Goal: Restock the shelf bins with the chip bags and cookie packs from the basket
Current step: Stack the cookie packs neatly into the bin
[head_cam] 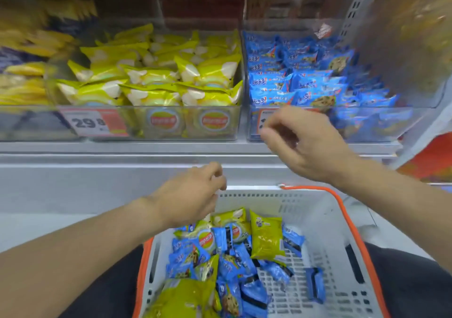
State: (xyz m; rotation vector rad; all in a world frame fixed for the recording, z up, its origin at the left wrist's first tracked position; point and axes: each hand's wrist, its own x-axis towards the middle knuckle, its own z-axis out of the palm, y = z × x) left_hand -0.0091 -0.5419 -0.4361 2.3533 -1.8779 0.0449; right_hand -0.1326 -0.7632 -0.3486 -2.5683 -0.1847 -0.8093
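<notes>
green chip bags [266, 239] and blue cookie packs [230, 266] lie mixed in the basket [325, 222], handy below the shelf bins [215, 124]. left hand [193, 195] hovers over them, fingers loosely curled, empty; right hand [305, 141], also empty and loosely curled, hangs before the cookie bin [367, 124].

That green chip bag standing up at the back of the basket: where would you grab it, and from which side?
Probably by its crimped top edge, coming straight down from above. The green chip bag stands nearly upright against the blue cookie packs, so its top seam sticks up free while its lower half is wedged in. Both hands hold nothing; the left is nearer.
</notes>
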